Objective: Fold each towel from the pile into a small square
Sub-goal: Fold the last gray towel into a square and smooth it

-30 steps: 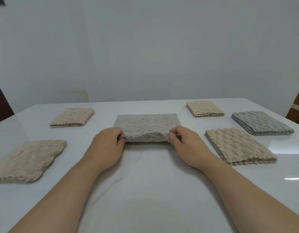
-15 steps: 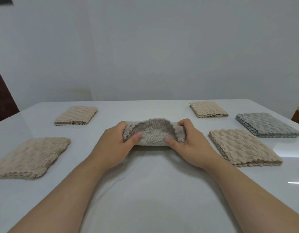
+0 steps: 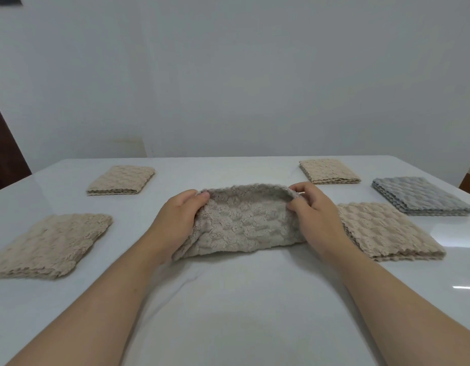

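A light grey-beige textured towel (image 3: 244, 223) lies in the middle of the white table (image 3: 242, 299), doubled over with its upper edge arched up. My left hand (image 3: 175, 220) grips the towel's left end, thumb near the top edge. My right hand (image 3: 313, 215) pinches its right end at the top corner. The towel's near fold rests on the table between my wrists. My hands hide both of its ends.
Folded beige towels lie at the near left (image 3: 51, 244), far left (image 3: 121, 179), far right (image 3: 329, 171) and near right (image 3: 387, 231). A folded grey towel (image 3: 421, 195) sits at the right edge. A white wall (image 3: 228, 75) stands behind the table.
Both hands have lifted the towel's near edge and carried it up and away over the far part. The flat rectangle has become a doubled, arched bundle.
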`<action>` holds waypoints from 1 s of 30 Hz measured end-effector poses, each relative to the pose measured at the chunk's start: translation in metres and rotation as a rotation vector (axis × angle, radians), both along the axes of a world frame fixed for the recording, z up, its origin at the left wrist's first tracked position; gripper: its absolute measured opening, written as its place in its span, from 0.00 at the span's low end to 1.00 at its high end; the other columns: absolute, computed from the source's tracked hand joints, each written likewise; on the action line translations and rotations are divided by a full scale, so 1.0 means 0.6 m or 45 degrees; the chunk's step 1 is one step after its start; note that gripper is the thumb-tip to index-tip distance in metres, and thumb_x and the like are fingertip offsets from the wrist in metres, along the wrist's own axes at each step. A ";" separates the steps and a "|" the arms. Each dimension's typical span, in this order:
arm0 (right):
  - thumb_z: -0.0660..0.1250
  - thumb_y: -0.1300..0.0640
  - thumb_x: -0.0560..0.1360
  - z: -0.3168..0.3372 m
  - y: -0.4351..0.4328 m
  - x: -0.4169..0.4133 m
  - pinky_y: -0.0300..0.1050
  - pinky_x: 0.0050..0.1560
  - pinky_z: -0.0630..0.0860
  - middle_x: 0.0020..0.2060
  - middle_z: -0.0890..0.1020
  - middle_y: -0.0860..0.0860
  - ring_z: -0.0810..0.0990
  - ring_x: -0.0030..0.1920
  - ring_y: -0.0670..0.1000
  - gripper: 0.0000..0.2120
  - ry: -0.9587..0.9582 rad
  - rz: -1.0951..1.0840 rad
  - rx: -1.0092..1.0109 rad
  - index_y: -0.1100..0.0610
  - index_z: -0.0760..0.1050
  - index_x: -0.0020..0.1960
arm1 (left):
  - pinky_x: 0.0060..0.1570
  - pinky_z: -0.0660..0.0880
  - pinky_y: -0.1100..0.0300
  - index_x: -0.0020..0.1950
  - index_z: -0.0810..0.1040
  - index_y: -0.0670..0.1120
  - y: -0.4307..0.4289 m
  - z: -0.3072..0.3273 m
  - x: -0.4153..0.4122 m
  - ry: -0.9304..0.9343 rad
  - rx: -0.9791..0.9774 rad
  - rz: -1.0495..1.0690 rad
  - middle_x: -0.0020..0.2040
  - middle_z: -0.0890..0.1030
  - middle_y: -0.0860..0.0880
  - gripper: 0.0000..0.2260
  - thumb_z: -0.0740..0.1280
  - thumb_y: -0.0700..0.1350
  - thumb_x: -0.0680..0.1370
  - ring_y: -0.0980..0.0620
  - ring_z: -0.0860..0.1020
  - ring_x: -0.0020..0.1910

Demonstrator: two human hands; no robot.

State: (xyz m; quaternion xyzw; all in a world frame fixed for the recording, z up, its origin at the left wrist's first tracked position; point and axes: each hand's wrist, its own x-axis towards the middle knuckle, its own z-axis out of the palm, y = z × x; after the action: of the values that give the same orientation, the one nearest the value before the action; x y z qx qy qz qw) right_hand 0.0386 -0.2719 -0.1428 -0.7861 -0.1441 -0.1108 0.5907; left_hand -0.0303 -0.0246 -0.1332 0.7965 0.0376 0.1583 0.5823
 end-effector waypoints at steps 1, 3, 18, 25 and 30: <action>0.63 0.61 0.78 0.002 -0.001 0.000 0.40 0.30 0.68 0.32 0.77 0.51 0.71 0.29 0.47 0.07 -0.009 0.017 -0.018 0.53 0.77 0.45 | 0.49 0.74 0.50 0.41 0.76 0.44 0.000 0.004 -0.001 0.046 -0.059 -0.026 0.40 0.82 0.44 0.14 0.65 0.53 0.80 0.45 0.81 0.44; 0.64 0.60 0.78 0.005 -0.003 0.002 0.44 0.35 0.68 0.30 0.76 0.51 0.71 0.29 0.46 0.08 -0.040 0.010 -0.044 0.59 0.76 0.40 | 0.49 0.72 0.50 0.40 0.76 0.46 0.001 0.009 -0.003 0.154 -0.116 -0.067 0.40 0.79 0.43 0.10 0.67 0.52 0.73 0.44 0.79 0.43; 0.69 0.51 0.78 -0.009 -0.016 0.015 0.30 0.35 0.67 0.37 0.80 0.43 0.76 0.38 0.40 0.01 -0.192 -0.096 -0.529 0.46 0.78 0.50 | 0.42 0.76 0.56 0.40 0.78 0.52 0.019 -0.005 -0.009 0.183 1.107 0.232 0.41 0.79 0.56 0.06 0.68 0.53 0.74 0.54 0.77 0.42; 0.65 0.56 0.80 -0.026 -0.019 0.028 0.40 0.48 0.66 0.55 0.81 0.49 0.74 0.51 0.48 0.10 -0.038 0.034 -0.879 0.51 0.77 0.61 | 0.44 0.76 0.56 0.42 0.76 0.53 0.028 -0.018 -0.002 0.259 1.153 0.199 0.43 0.78 0.56 0.06 0.70 0.53 0.73 0.57 0.76 0.43; 0.67 0.59 0.77 -0.021 -0.017 0.027 0.42 0.47 0.69 0.54 0.81 0.49 0.77 0.52 0.49 0.15 0.006 0.037 -0.816 0.51 0.76 0.62 | 0.41 0.73 0.57 0.43 0.76 0.53 0.031 -0.019 0.000 0.245 1.097 0.170 0.43 0.78 0.57 0.03 0.70 0.49 0.74 0.56 0.76 0.43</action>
State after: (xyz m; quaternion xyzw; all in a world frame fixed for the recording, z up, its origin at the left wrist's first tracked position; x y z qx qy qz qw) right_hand 0.0549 -0.2824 -0.1556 -0.9303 -0.1814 -0.0494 0.3149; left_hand -0.0303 -0.0060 -0.1448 0.9734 0.0737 0.1219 0.1795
